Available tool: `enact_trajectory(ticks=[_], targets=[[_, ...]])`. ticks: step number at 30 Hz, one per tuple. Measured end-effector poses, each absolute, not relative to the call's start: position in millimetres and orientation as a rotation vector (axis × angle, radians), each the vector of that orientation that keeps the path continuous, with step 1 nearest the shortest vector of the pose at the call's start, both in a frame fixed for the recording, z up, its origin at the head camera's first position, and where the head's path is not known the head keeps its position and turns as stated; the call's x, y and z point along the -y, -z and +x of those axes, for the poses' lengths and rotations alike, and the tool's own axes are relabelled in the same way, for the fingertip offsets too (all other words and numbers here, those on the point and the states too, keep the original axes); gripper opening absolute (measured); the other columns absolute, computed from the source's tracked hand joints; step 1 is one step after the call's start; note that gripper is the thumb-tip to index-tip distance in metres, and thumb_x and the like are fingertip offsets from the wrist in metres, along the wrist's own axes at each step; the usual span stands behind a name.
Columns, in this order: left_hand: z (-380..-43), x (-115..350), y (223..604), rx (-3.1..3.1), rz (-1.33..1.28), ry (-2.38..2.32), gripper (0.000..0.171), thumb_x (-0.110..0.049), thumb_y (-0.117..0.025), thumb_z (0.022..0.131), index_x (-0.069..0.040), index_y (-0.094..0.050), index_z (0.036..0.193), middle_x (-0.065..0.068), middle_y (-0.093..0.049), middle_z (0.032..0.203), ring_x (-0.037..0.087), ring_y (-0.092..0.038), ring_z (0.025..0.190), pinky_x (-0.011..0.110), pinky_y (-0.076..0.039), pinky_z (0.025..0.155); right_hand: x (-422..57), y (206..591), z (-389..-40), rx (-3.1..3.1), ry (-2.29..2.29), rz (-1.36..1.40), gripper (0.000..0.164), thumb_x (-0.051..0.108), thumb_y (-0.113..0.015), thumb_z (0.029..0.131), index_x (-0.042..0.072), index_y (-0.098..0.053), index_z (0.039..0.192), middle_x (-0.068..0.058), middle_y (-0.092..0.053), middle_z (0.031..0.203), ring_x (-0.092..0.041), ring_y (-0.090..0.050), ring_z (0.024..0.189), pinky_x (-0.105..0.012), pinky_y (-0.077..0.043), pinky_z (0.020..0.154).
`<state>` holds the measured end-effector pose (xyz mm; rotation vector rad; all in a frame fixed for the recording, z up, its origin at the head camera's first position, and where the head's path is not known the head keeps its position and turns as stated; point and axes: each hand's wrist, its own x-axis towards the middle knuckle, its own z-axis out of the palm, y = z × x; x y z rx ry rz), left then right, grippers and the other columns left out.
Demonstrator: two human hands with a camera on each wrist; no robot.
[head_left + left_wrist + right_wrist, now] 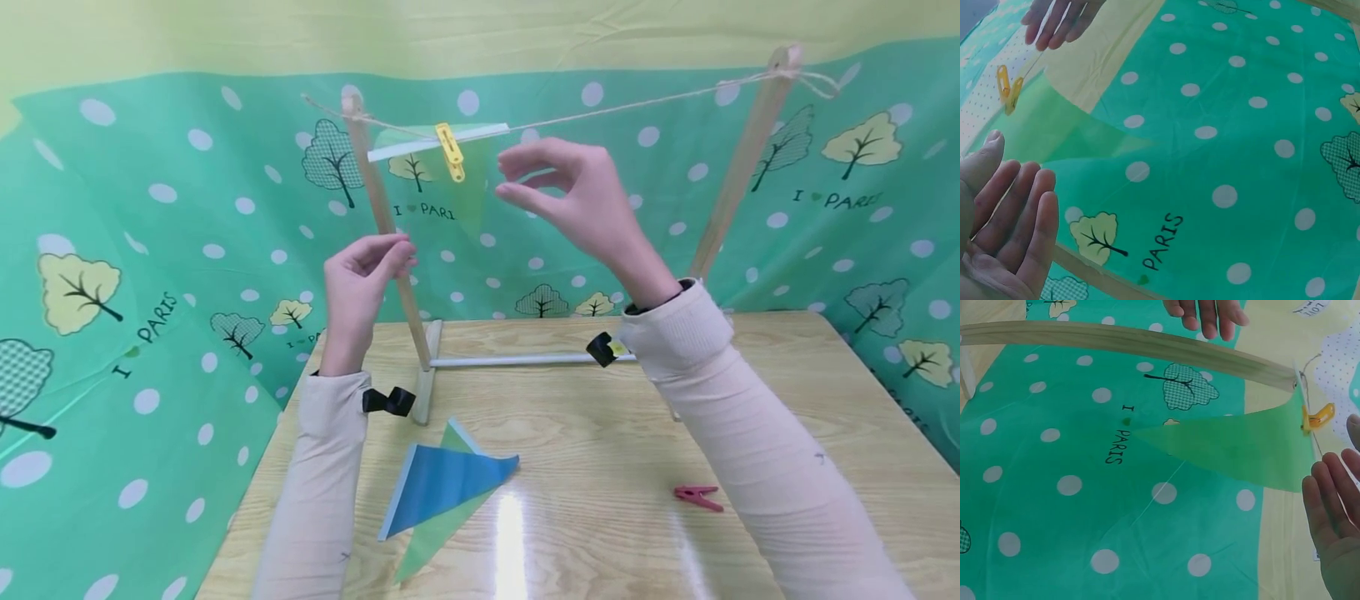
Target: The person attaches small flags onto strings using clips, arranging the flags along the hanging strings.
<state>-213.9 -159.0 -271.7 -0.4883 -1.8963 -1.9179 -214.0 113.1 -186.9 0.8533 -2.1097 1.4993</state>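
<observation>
A green pennant (1229, 447) hangs point down from the string (637, 107), clipped near the middle of its white top edge by a yellow clothespin (450, 152). My right hand (573, 187) is raised just right of the clothespin, fingers loosely bent, thumb and fingertips apart with nothing between them. Lower and to the left, my left hand (367, 275) hovers in front of the left wooden post (377, 187). Its fingers are relaxed and hold nothing, as the left wrist view shows of the left palm (997, 256).
A blue pennant (442, 483) lies over another green pennant (435, 542) on the wooden table (585, 433). Toward the right lies a red clothespin (699, 497). The right post (742, 167) holds the string's other end; a white bar (517, 361) runs low between the posts.
</observation>
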Motion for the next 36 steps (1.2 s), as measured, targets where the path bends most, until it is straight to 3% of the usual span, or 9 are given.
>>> enact_trajectory(ticks=[6,17,24,30,36], targets=[[-206.6,166.4,287.9,1.933,-0.458,1.944,0.025,-0.021,-0.075,0.09,-0.004,-0.073,0.108,0.005,-0.075,0.096,0.018,-0.071,0.082,0.026,-0.057,0.081,-122.5,208.4,-212.2,2.15,-1.479,0.84,0.03,0.01,-0.076,0.088,0.002,-0.07,0.116,-0.012,-0.071,0.116,-0.019,-0.068,0.102,-0.028,-0.054,0.094],[-196.8,172.6,308.2,2.094,-0.475,1.888,0.031,-0.025,-0.072,0.093,-0.006,-0.07,0.117,0.01,-0.073,0.109,0.016,-0.07,0.092,0.028,-0.056,0.085,-136.0,241.5,-211.4,2.187,-1.462,0.815,0.029,0.01,-0.073,0.09,0.001,-0.069,0.117,-0.012,-0.071,0.115,-0.014,-0.068,0.1,-0.028,-0.053,0.095],[-192.7,171.8,314.5,2.154,-0.481,1.897,0.033,-0.023,-0.071,0.094,-0.004,-0.067,0.121,0.006,-0.071,0.112,0.02,-0.068,0.099,0.027,-0.055,0.088,-141.2,258.9,-208.1,2.219,-1.477,0.778,0.028,0.011,-0.074,0.09,0.001,-0.07,0.116,-0.014,-0.07,0.115,-0.012,-0.067,0.1,-0.029,-0.053,0.095],[-188.3,173.4,322.2,2.202,-0.464,1.881,0.035,-0.024,-0.07,0.094,-0.004,-0.067,0.122,0.009,-0.07,0.116,0.014,-0.068,0.101,0.024,-0.054,0.09,-147.4,270.7,-202.2,2.249,-1.46,0.743,0.028,0.015,-0.075,0.09,0.006,-0.07,0.116,-0.005,-0.071,0.112,-0.01,-0.066,0.099,-0.03,-0.053,0.095],[-181.5,176.7,331.2,2.222,-0.432,1.886,0.034,-0.026,-0.07,0.094,-0.007,-0.067,0.121,0.008,-0.069,0.115,0.023,-0.066,0.105,0.028,-0.055,0.09,-153.5,282.0,-195.9,2.277,-1.428,0.731,0.029,0.014,-0.074,0.09,0.006,-0.07,0.118,-0.006,-0.071,0.112,-0.011,-0.066,0.099,-0.034,-0.053,0.095]])
